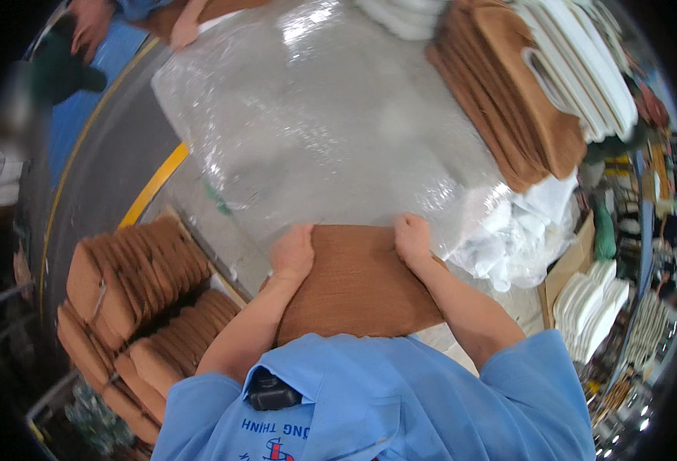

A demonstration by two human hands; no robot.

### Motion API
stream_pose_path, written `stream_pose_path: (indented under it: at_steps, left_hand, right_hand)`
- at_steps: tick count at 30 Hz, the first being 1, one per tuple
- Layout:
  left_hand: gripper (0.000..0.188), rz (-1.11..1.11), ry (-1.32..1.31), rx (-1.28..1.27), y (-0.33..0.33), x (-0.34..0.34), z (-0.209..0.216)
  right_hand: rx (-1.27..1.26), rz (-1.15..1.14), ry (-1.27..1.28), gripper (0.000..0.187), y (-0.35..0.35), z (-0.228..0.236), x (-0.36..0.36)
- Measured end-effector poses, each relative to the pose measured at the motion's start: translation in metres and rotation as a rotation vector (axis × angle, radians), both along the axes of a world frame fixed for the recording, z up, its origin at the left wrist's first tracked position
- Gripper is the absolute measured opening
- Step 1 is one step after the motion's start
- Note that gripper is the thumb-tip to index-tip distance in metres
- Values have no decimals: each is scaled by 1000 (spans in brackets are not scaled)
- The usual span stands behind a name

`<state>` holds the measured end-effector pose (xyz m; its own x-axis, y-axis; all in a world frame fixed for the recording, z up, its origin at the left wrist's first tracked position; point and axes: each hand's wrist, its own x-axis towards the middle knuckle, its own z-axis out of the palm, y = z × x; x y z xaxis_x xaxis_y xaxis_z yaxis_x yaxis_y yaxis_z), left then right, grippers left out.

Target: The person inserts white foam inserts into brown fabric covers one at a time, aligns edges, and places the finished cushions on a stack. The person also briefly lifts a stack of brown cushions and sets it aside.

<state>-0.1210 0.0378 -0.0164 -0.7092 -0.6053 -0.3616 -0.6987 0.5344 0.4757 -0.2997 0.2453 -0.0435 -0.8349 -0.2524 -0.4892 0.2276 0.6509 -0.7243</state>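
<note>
A brown fabric-covered cushion (357, 276) is held close against my front, its far edge straight and its near part widening toward my shirt. My left hand (294, 252) is closed around its far left corner. At the far right corner my right hand (413, 240) grips the edge in a fist. Just beyond both hands lies a wide sheet of clear plastic film (315, 131), spread over the grey floor and shining with wrinkles. The underside of the cushion is hidden.
Stacked brown cushions (138, 284) stand at the lower left. More brown cushions (500, 100) and white pads (584, 69) stand at the far right, near crumpled plastic (507, 238). White pads (590, 307) lean beside cardboard (565, 269). Another person's hand (186, 32) is at the far left.
</note>
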Motion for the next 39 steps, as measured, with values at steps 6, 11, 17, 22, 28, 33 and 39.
stream_pose_path:
  at_steps: [6,11,17,22,28,33,39]
  left_hand:
    - [44,-3,113,45,-16,19,3]
    - [47,-30,-119,190,-37,26,32]
    - [47,-70,-52,104,-20,55,-3]
    - [47,-1,82,15,-15,50,-3]
    - [47,18,-84,-35,-11,43,9]
    - [46,-46,-49,71,-27,40,17]
    - [41,-7,-104,24,-21,44,29]
  right_hand:
    - [-166,53,-488,28,7,76,-31]
    - [145,289,-486,26,44,90,-51]
    - [171,89,-435,24,30,72,-29]
    - [306,282,297,29,40,32,-10]
    - [350,330,275,27,27,39,-7]
    - [190,468,340,24,20,59,-9]
    - [-190,1419,203,49,1,128,68]
